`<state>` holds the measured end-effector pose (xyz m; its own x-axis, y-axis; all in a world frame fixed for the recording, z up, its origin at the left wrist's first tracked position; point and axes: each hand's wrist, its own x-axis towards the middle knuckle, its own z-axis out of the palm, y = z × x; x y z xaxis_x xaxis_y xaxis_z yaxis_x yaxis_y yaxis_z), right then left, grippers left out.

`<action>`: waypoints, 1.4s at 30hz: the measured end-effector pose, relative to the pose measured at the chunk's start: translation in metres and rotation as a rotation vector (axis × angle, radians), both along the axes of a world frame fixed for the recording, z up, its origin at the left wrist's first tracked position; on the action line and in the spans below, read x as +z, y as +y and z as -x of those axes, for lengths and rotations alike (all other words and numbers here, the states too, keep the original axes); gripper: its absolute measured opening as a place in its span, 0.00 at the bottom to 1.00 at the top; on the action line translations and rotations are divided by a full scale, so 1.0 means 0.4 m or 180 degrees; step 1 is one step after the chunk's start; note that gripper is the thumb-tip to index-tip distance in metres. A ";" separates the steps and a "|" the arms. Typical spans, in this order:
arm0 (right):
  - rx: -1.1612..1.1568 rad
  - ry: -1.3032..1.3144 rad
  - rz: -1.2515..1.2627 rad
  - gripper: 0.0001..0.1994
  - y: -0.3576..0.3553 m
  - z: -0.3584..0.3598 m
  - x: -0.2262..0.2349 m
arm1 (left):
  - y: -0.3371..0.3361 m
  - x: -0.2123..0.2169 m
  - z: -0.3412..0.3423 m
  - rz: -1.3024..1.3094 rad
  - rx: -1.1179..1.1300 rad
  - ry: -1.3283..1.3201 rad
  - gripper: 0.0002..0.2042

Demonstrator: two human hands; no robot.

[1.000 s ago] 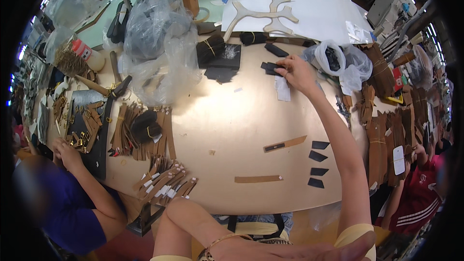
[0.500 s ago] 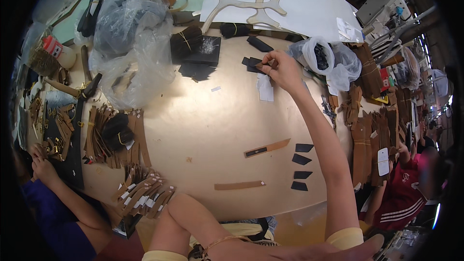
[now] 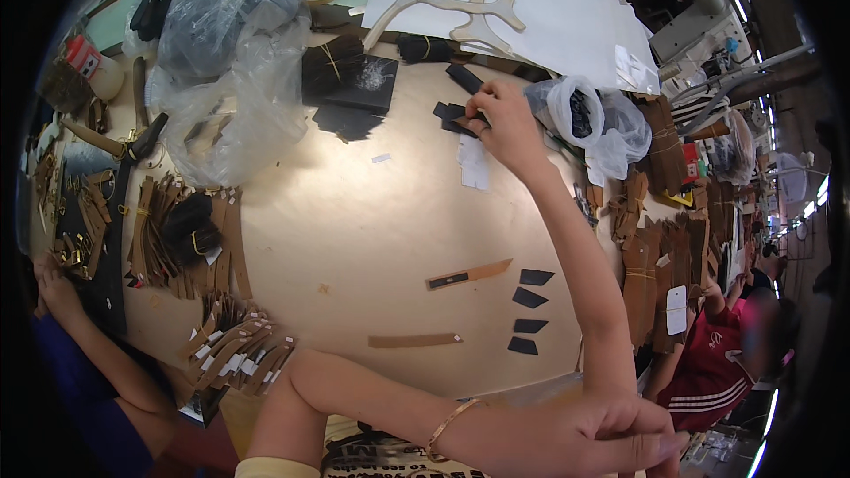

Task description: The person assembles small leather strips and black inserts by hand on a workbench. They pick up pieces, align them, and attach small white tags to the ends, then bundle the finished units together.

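My right hand (image 3: 506, 124) reaches to the far part of the table, its thumb and fingers pinched at a pile of small dark pieces (image 3: 450, 114). A small dark piece is at the fingertips, partly hidden by them. Just nearer lies a white paper slip (image 3: 474, 164). My left hand (image 3: 611, 438) is low at the right, by my right upper arm, fingers apart and partly bent, with no object visible in it. Several dark slanted pieces (image 3: 529, 297) lie in a column left of my right forearm. Beside them are a brown strip with a dark patch (image 3: 469, 275) and a plain brown strip (image 3: 416, 341).
Bundles of brown strips (image 3: 184, 239) lie at left; others (image 3: 645, 274) at right. A large clear plastic bag (image 3: 230, 80) stands far left, a smaller bag (image 3: 580, 115) right of my hand. A hammer (image 3: 133, 146) lies at left. Other people sit at both sides.
The view has shifted slightly, moving the table contents leftward. My right hand remains at the dark pile. My left hand has come further into view at the lower right.
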<state>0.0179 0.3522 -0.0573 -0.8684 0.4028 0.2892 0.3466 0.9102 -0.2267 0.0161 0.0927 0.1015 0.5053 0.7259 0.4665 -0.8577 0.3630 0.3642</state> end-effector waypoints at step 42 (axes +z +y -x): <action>-0.1106 0.0357 0.2755 0.07 -0.601 -0.656 0.136 | -0.141 0.092 -0.092 0.2381 -0.2370 0.0644 0.23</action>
<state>0.2803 0.1117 -0.0028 -0.6442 0.7485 -0.1575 0.5025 0.2590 -0.8249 0.0530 0.0365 0.1381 0.9565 0.2701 -0.1105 -0.2774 0.9591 -0.0567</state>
